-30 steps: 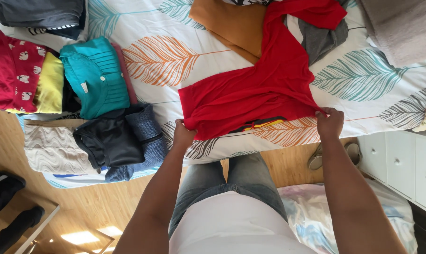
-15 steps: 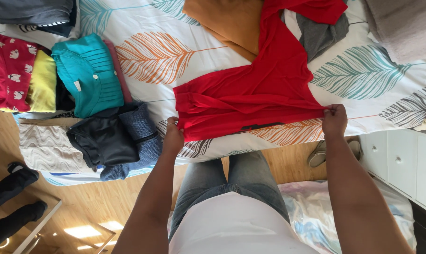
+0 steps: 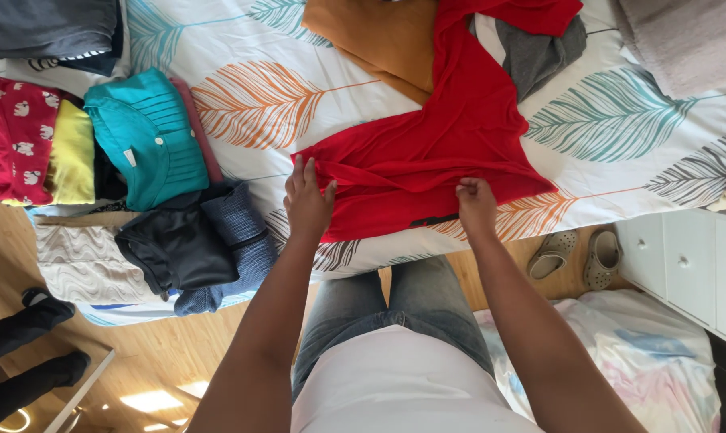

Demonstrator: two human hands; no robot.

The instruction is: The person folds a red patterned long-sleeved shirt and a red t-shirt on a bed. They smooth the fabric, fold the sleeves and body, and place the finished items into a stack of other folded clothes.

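Observation:
A red garment [image 3: 451,136] lies spread on a bed with a white leaf-patterned sheet [image 3: 259,88]. My left hand [image 3: 307,200] rests flat on the garment's near left edge, fingers apart and pressing the cloth. My right hand [image 3: 477,204] pinches the near hem toward the middle. An orange-brown garment [image 3: 379,36] and a grey one [image 3: 539,52] lie partly under the red one at the far side.
Folded clothes sit to the left: a teal top [image 3: 146,136], a yellow piece [image 3: 73,160], a red patterned one [image 3: 14,140], dark navy items [image 3: 190,244], a beige piece [image 3: 74,256]. Sandals [image 3: 575,256] lie on the wood floor beside white drawers [image 3: 692,265].
My right hand has moved left along the near hem toward the middle. My left hand has shifted up onto the cloth, and the red garment's near edge is narrower.

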